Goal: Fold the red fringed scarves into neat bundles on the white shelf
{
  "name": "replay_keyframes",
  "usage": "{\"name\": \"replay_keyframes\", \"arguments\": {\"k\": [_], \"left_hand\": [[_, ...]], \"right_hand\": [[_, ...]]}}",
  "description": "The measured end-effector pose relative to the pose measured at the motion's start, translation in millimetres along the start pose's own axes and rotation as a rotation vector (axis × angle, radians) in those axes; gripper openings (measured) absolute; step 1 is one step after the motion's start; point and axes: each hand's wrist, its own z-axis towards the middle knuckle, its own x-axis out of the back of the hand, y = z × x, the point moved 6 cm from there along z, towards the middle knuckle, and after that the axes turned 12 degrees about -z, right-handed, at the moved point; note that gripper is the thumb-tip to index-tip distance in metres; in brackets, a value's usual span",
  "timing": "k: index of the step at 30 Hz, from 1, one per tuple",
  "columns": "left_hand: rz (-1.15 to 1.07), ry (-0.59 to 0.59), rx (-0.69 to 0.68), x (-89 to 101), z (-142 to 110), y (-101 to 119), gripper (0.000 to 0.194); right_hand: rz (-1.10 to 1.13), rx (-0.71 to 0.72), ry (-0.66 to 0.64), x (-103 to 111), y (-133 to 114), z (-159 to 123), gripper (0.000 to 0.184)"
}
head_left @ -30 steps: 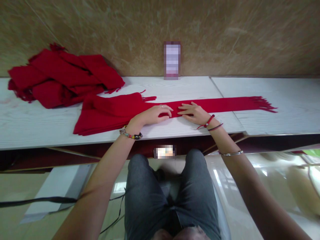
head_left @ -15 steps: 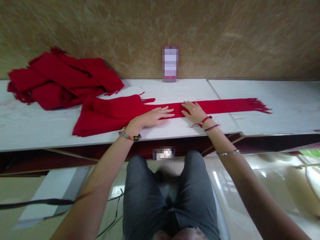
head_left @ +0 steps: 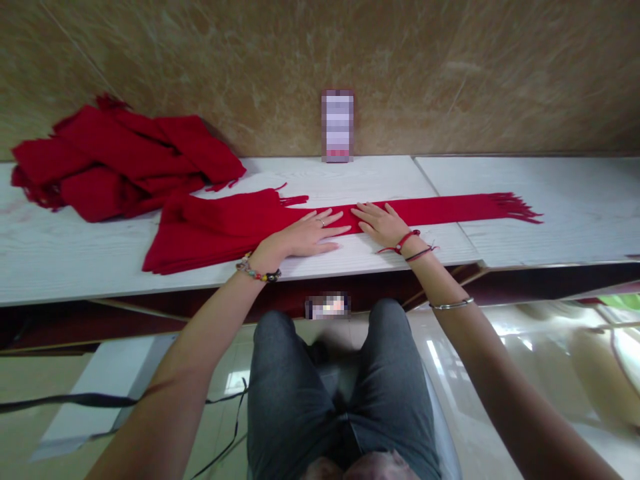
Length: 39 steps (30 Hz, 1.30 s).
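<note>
A red scarf (head_left: 445,210) lies along the white table, its right part a narrow flat strip that ends in fringe. On the left the scarf widens into stacked layers, with a few fringe strands at their upper edge. My left hand (head_left: 307,235) rests flat on the strip just right of those layers, fingers stretched out and slightly spread. Close by, my right hand (head_left: 383,223) lies open on the same strip, its fingertips pointing at the left hand. Neither hand grips the cloth.
Behind the layers on the left sits a crumpled heap of red fringed cloth (head_left: 130,160). A blurred-out phone-like object (head_left: 337,127) leans against the brown wall (head_left: 450,73). The white table's (head_left: 550,240) front edge runs above my knees, over a dark recess.
My right hand has slid slightly left along the strip, nearer my left hand. The left hand's fingers have spread a little. The scarf looks much the same.
</note>
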Motion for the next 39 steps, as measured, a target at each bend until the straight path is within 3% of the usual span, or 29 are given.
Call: {"name": "replay_keyframes", "arguments": {"k": [4, 8, 13, 18, 22, 25, 28, 31, 33, 36, 39], "left_hand": [[-0.01, 0.007, -0.02, 0.0, -1.7, -0.7, 0.052], [-0.015, 0.027, -0.041, -0.2, -1.4, -1.8, 0.052], [-0.017, 0.041, -0.059, -0.8, 0.1, -3.5, 0.052], [-0.028, 0.056, -0.068, 0.1, 0.5, -4.6, 0.05], [-0.03, 0.053, -0.032, -0.5, 1.1, -6.5, 0.05], [-0.037, 0.054, -0.009, -1.0, 1.4, -7.0, 0.051], [-0.04, 0.044, -0.004, -1.2, 1.2, -5.5, 0.052], [-0.035, 0.034, 0.005, -0.6, 0.5, -3.6, 0.053], [-0.026, 0.026, 0.007, -0.4, 0.0, -2.7, 0.053], [-0.011, 0.023, -0.004, -0.1, -0.2, -2.1, 0.054], [-0.011, 0.02, -0.005, 0.1, -0.5, -2.0, 0.053]], "right_hand": [[0.028, -0.099, 0.054, 0.0, 14.4, -2.0, 0.048], [0.052, -0.056, 0.128, 3.6, 11.1, -1.6, 0.049], [0.033, 0.002, 0.049, 2.1, -0.2, -0.1, 0.047], [-0.007, -0.166, 0.029, -0.9, 15.9, -2.6, 0.046], [0.012, -0.394, 0.109, -6.4, 43.0, -9.3, 0.044], [0.036, -0.459, 0.18, -4.9, 52.0, -12.0, 0.044], [0.05, -0.285, 0.205, 2.2, 36.7, -6.9, 0.047], [0.059, 0.002, 0.123, 3.7, 11.3, -2.5, 0.047], [0.039, 0.091, 0.053, 0.0, 8.0, -4.2, 0.047], [-0.001, 0.039, -0.013, -9.1, 35.8, -14.7, 0.047], [-0.015, -0.145, -0.05, -18.8, 93.1, -35.7, 0.047]]}}
